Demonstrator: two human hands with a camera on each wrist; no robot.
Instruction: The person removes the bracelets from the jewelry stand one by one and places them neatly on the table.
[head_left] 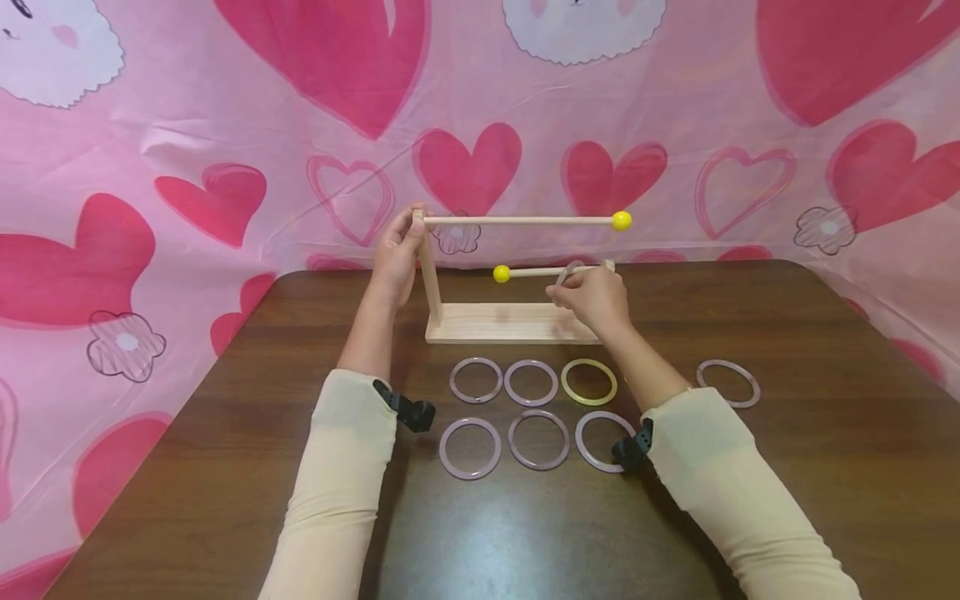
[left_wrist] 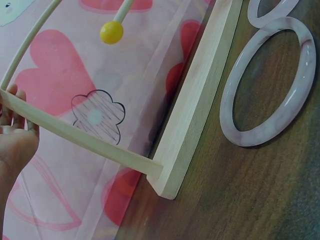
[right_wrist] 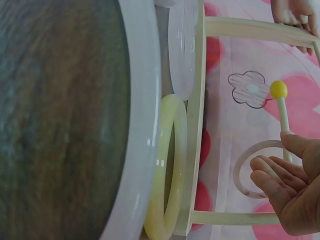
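A wooden stand (head_left: 517,323) has a post at each end and two rods tipped with yellow balls. My left hand (head_left: 397,258) grips the top of its left post (left_wrist: 85,137), thumb in front and fingers behind. Around the lower rod (head_left: 528,272) is a pale translucent bangle (right_wrist: 240,172), between the yellow ball and the right post. My right hand (head_left: 596,297) is at this bangle, its thumb by the rod and its fingers overlapping the ring, thumb and fingertips apart in the right wrist view. The upper rod (head_left: 517,221) carries no bangle.
Two rows of bangles lie before the stand, mostly pale lilac, with one yellow bangle (head_left: 589,405) in the back row. Another lilac bangle (head_left: 742,403) lies to the right, beyond my right forearm. A pink heart-patterned cloth (head_left: 465,83) hangs behind the brown table (head_left: 225,500).
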